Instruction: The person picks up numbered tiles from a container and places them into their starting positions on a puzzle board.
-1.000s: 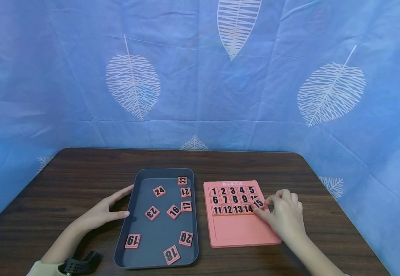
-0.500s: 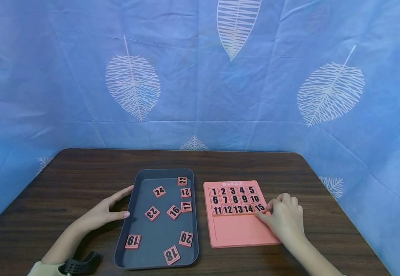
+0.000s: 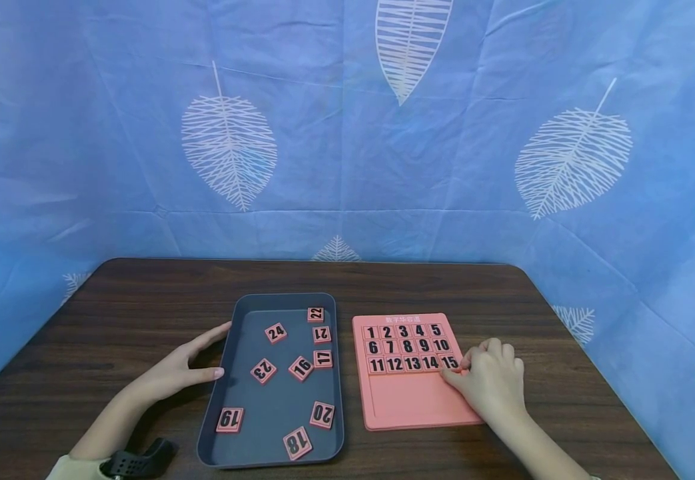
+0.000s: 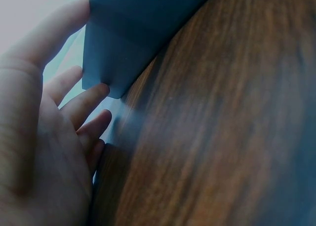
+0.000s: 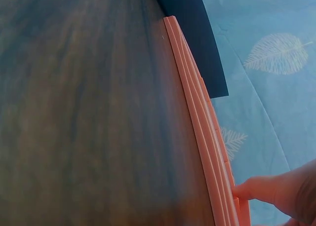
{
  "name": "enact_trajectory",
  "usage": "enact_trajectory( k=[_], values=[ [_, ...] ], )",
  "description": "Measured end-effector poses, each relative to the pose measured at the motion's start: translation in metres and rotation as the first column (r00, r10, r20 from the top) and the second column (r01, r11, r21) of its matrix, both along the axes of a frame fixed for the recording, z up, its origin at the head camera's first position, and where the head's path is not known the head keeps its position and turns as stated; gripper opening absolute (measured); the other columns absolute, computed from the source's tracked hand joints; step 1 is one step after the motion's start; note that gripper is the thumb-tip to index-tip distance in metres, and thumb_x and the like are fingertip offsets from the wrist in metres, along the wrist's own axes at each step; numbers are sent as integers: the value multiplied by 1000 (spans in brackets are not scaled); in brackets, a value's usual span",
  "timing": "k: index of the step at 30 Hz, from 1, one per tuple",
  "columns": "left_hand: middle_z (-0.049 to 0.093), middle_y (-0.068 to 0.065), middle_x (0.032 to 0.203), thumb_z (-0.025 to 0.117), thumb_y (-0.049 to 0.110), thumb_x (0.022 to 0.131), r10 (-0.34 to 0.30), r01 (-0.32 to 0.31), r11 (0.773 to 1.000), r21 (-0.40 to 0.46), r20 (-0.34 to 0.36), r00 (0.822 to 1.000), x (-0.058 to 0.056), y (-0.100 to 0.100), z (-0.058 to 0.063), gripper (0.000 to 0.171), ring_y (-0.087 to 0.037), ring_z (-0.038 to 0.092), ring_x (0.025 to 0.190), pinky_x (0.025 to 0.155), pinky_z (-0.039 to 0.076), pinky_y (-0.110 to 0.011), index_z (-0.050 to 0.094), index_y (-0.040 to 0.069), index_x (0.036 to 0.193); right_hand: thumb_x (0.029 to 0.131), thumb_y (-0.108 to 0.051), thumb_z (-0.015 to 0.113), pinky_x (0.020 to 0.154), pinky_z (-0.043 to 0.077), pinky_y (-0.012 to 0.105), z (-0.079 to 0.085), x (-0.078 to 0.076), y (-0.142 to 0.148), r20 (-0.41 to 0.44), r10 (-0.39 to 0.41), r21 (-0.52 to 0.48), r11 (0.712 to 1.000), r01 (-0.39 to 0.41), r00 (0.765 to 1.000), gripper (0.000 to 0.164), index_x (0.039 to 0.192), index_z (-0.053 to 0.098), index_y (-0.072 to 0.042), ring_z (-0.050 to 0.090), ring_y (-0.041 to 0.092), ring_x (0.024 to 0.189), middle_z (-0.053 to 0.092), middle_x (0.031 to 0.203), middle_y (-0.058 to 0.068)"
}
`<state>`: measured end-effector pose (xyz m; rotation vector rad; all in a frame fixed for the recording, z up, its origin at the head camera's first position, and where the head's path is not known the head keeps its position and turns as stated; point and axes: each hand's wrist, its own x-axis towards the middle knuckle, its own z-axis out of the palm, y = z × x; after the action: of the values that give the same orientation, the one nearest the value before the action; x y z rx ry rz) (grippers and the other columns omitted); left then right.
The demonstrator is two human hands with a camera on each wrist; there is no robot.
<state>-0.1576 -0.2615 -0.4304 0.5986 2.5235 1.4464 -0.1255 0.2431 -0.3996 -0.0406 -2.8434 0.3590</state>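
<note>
A pink number board (image 3: 413, 403) lies on the table, with tiles 1 to 15 in three rows. My right hand (image 3: 494, 380) pinches the number 15 tile (image 3: 449, 362) at the right end of the third row, thumb at its lower edge and index finger at its right side. The tile lies flat beside tile 14 (image 3: 430, 363). In the right wrist view, the thumb (image 5: 256, 187) meets the board's edge. My left hand (image 3: 170, 373) rests with spread fingers against the left side of a dark grey tray (image 3: 210, 417).
Several loose numbered tiles lie in the tray, among them 16 (image 3: 301, 368), 19 (image 3: 230, 420) and 24 (image 3: 276, 333). The brown wooden table (image 3: 161, 287) runs back to a blue leaf-patterned cloth (image 3: 323, 133). A black band (image 3: 140, 460) sits at the left wrist.
The right hand has brought tile 15 down from a tilted position over tile 10 into line after tile 14, where it lies flat. The left hand stays at the tray.
</note>
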Motion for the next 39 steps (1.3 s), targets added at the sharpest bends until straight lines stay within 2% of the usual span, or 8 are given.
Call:
enact_trajectory(
  k=[10, 18, 24, 29, 34, 39],
  values=[
    [22, -20, 154, 67, 19, 91, -15, 15, 1000, 10, -3, 1000, 0, 0, 1, 74, -49, 17, 137, 95, 21, -74, 26, 15, 153, 70, -44, 83, 67, 30, 47, 0, -2, 5, 30, 14, 0, 1000, -14, 999, 38, 61, 58, -17, 41, 34, 85, 50, 90, 14],
    [23, -20, 154, 67, 19, 91, -12, 12, 1000, 4, -12, 1000, 0, 0, 0, 74, -49, 17, 137, 95, 19, -75, 26, 15, 153, 73, -33, 84, 69, 30, 46, 2, -1, 6, 41, 39, -15, 999, -38, 998, 28, 72, 64, -12, 41, 35, 88, 50, 96, 16],
    [21, -21, 154, 66, 18, 92, -21, 21, 1000, 13, -7, 1000, 0, -1, 0, 74, -50, 16, 137, 94, 19, -75, 25, 13, 153, 72, -28, 85, 72, 31, 48, 10, 0, -2, -41, 110, -27, 993, -111, 993, 26, 83, 70, -10, 41, 33, 89, 50, 98, 13],
    [20, -21, 154, 66, 18, 92, -21, 21, 1000, 14, -2, 1000, 0, -1, 2, 74, -50, 15, 137, 94, 20, -75, 24, 12, 153, 69, -23, 87, 73, 32, 45, 16, -2, -23, -131, 239, -70, 966, -250, 962, 25, 85, 71, -13, 42, 29, 89, 51, 99, 7],
    [21, -21, 154, 66, 19, 92, -16, 16, 1000, 7, 0, 1000, 0, 0, 2, 74, -49, 15, 137, 94, 20, -75, 25, 13, 153, 63, -21, 90, 72, 31, 39, 20, -4, -51, -215, 347, -115, 919, -377, 913, 28, 85, 72, -16, 42, 22, 87, 50, 95, 0],
    [21, -21, 154, 66, 19, 92, -14, 14, 1000, 13, 4, 1000, 0, 0, 1, 74, -49, 15, 137, 94, 19, -75, 25, 14, 153, 63, -25, 91, 75, 33, 38, 25, -7, -84, -236, 431, -155, 868, -471, 871, 30, 86, 73, -19, 40, 20, 88, 48, 96, -5]
  ],
)
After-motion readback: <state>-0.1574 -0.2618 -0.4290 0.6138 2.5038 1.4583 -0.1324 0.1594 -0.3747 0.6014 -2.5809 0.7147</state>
